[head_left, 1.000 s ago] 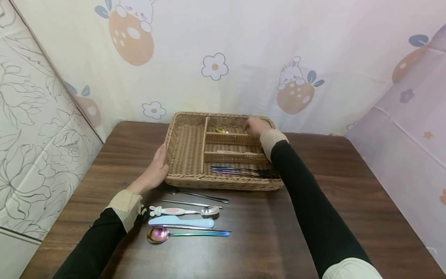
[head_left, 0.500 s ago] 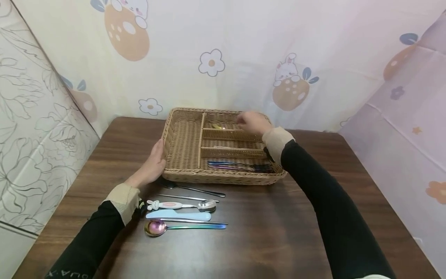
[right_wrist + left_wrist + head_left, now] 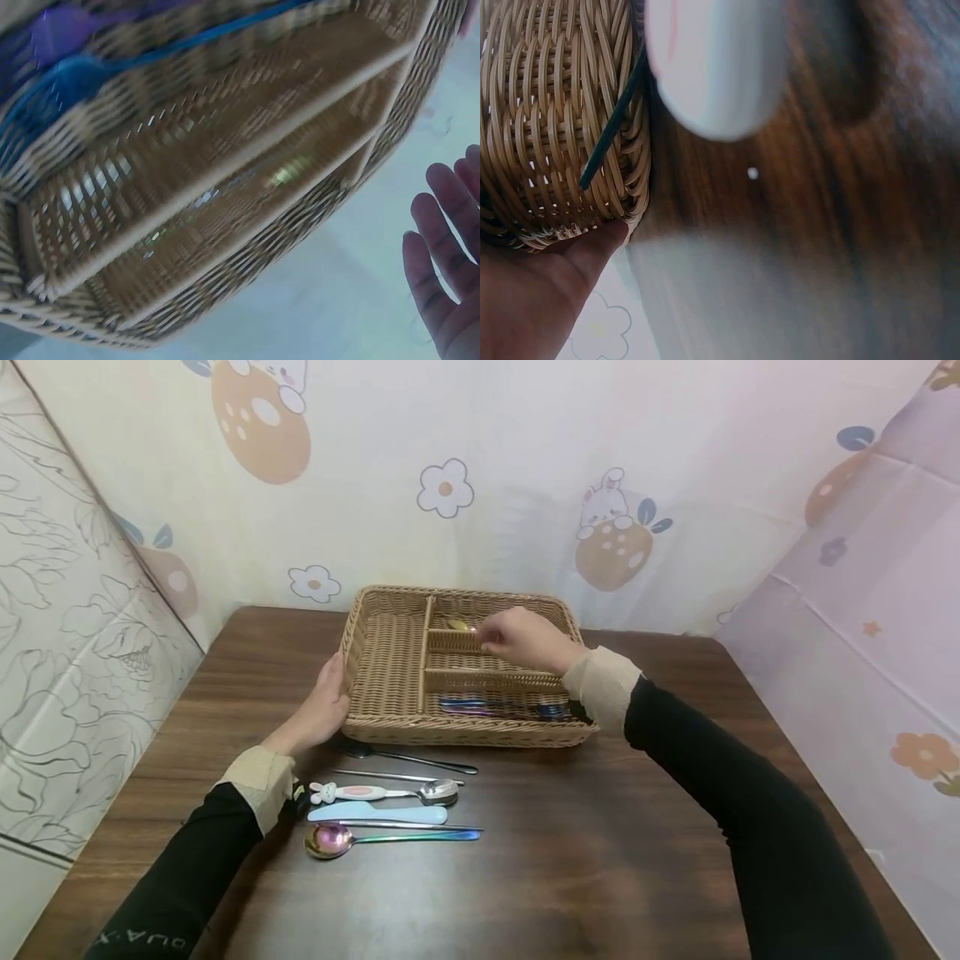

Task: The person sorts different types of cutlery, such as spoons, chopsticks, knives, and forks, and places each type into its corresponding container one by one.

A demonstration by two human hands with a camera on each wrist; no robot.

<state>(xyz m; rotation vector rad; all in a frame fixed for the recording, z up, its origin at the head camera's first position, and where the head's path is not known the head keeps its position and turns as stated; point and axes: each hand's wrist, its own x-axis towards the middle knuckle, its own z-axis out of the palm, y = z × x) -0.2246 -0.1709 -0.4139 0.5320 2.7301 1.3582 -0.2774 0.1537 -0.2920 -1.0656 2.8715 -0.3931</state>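
A woven basket (image 3: pixel 465 735) with several compartments stands at the back of the table. My left hand (image 3: pixel 318 706) rests against its left outer wall; in the left wrist view a digit touches the wall's lower edge, other fingers hidden. My right hand (image 3: pixel 528 639) hovers over the right-hand compartments; in the right wrist view its fingers (image 3: pixel 427 277) look loosely extended and hold nothing. The front compartment holds a blue fork (image 3: pixel 75 79) and a purple one (image 3: pixel 60 34). Something small and yellow (image 3: pixel 457 624) lies in the back compartment.
Before the basket lie a dark spoon (image 3: pixel 420 760), two thin metal rods (image 3: pixel 397 775), a bunny-handled spoon (image 3: pixel 438 789), a light-blue knife (image 3: pixel 375 812) and an iridescent spoon (image 3: pixel 327 841). A patterned curtain (image 3: pixel 450 543) hangs behind the table (image 3: pixel 585 860).
My right hand has come out of the back right of the basket and moved left over its middle. The left hand stays against the basket's side. The view has shifted slightly.
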